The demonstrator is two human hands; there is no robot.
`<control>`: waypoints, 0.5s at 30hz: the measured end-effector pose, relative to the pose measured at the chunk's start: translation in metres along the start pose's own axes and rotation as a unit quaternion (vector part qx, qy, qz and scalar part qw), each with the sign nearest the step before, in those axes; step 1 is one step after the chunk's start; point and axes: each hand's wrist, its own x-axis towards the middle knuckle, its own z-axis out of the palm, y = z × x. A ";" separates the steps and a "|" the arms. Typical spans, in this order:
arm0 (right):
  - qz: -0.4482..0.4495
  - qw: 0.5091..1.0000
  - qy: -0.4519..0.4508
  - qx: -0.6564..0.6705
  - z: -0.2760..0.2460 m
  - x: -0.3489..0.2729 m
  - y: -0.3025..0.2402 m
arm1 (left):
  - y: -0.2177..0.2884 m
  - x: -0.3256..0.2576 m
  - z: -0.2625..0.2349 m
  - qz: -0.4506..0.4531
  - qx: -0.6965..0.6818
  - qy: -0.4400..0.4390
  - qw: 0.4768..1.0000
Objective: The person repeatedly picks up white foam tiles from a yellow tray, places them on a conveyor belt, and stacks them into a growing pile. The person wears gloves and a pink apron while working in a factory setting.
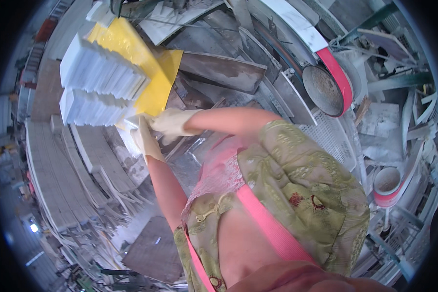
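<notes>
Both my hands wear cream gloves and are close together at the front corner of a yellow plastic sheet (148, 65). My left hand (143, 137) has its fingers closed round the edge of a small white stone tile (132, 120). Just to its right is my right hand (173, 122), smeared by motion, so its fingers are unclear. Left of the sheet stand two rows of thin white tiles on edge, a far row (100, 68) and a near row (95, 107). The near row's right end is beside my left hand.
Grey planks (58, 170) lie along the left. A belt machine with a red-and-white belt (337, 80) and a round wheel (321, 90) stands at the right. Brown stained boards (224, 70) lean beyond my right arm. Another brown board (155, 250) lies below my left arm.
</notes>
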 end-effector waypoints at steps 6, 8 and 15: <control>-0.021 0.929 0.370 -0.012 -0.070 -0.170 0.156 | 0.001 -0.012 0.002 0.028 -0.071 -0.029 0.997; 0.122 0.881 0.442 -0.113 -0.116 -0.253 0.209 | 0.005 -0.014 0.007 0.053 -0.008 0.024 0.998; 0.392 0.823 0.174 -0.373 -0.139 -0.407 0.298 | 0.023 -0.016 0.030 0.040 0.152 0.087 0.984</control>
